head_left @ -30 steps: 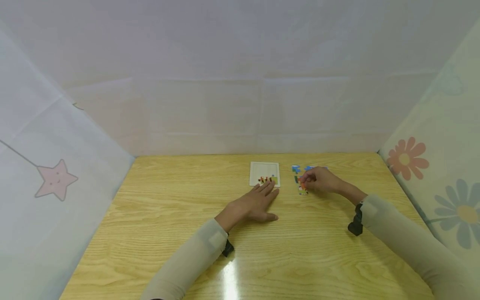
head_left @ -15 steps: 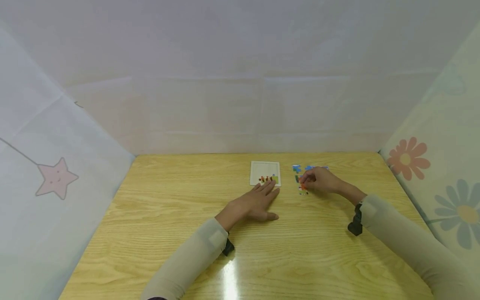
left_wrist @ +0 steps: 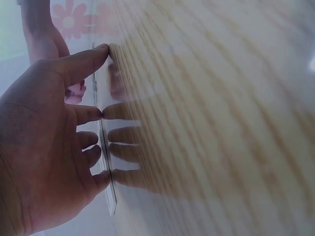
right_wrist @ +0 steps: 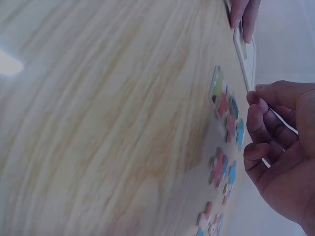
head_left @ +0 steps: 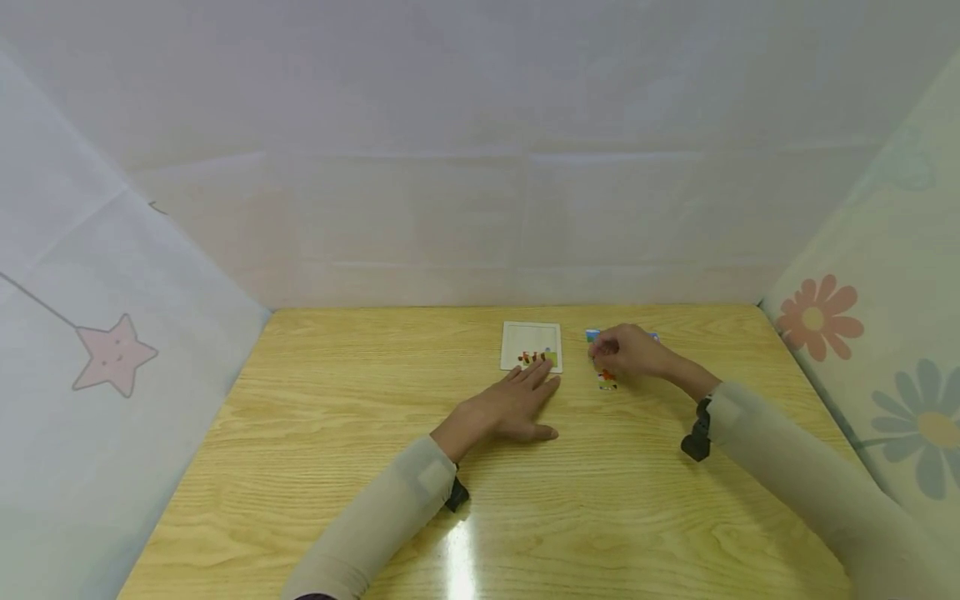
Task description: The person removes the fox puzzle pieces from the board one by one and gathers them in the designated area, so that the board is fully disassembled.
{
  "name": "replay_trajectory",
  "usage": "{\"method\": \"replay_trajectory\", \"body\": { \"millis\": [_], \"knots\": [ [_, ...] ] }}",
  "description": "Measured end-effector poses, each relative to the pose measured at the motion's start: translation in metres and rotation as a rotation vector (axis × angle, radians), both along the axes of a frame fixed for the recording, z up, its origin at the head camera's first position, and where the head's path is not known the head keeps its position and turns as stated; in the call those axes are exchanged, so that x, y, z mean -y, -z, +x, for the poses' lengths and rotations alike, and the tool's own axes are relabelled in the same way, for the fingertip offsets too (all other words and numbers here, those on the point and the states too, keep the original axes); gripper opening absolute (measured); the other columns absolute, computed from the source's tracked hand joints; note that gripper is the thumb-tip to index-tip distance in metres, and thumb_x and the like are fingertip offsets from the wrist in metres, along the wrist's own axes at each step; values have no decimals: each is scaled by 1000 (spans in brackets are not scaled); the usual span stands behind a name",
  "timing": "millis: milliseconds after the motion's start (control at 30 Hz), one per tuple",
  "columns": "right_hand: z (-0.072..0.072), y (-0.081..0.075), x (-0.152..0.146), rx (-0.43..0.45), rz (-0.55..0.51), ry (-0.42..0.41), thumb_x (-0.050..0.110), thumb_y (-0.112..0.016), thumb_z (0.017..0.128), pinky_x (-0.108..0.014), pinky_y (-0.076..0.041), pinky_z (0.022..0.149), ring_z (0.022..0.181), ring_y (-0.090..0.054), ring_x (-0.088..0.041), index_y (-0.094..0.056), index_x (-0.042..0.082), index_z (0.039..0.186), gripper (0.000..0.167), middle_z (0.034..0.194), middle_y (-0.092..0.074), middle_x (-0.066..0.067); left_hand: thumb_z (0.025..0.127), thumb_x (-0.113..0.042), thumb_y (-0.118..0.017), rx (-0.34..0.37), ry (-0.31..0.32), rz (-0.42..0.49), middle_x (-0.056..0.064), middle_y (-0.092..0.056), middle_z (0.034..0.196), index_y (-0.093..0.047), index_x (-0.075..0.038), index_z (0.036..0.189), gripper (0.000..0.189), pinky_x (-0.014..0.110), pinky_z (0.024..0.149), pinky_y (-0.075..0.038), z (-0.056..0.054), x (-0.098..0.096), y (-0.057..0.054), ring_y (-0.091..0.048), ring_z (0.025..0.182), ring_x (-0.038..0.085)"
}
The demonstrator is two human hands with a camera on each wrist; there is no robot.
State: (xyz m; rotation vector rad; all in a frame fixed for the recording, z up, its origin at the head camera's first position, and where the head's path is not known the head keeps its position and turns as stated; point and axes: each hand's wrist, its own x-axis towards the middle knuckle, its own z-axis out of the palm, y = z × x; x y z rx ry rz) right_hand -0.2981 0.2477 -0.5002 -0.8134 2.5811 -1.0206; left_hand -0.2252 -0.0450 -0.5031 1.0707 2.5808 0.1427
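A pale square puzzle tray lies at the back of the table, with a few joined jigsaw pieces along its near side. My left hand rests flat, fingers extended to the tray's near edge and thumb spread on the wood. To its right, my right hand is over loose jigsaw pieces, covering some. In the right wrist view its thumb and index fingertips come together and the other fingers curl; I cannot tell whether a piece is between them. More pieces lie below that hand.
The wood-grain table meets a pale cloth backdrop behind. Patterned side cloths stand left and right, one with a pink star, the other with flowers. A black strap device sits on the right wrist.
My right hand has moved slightly away from me and left over the loose pieces, covering a green and red one seen before. My left hand has stayed in place.
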Motion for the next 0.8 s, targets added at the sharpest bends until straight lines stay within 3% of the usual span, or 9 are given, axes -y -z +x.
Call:
{"method": "replay_trajectory", "body": {
  "millis": [267,500,800],
  "knots": [
    [-14,-7,23,7,9,0,7,-69,103,-34,-58,78,90,-70,-19,-78,2,113,14,107,-77,-11,103,-63,-56,-55,21,-22,8,-1,179,-18,-15,172,92,47,133,-12,1,-1,-1,0,165,23],
    [-28,-8,42,19,0,-13,9,-67,105,-49,-57,97,110,-70,-27,-76,2,117,17,116,-76,-12,104,-66,-51,-67,31,-21,9,-5,179,-19,-15,171,90,46,133,-13,4,-3,-5,-3,165,24],
    [-44,-5,62,23,-11,-29,8,-68,104,-47,-57,94,106,-70,-25,-78,1,116,17,114,-78,-11,106,-65,-46,-56,30,-22,9,-2,179,-17,-14,172,89,43,133,-10,4,-7,-3,0,165,24]
  ]
}}
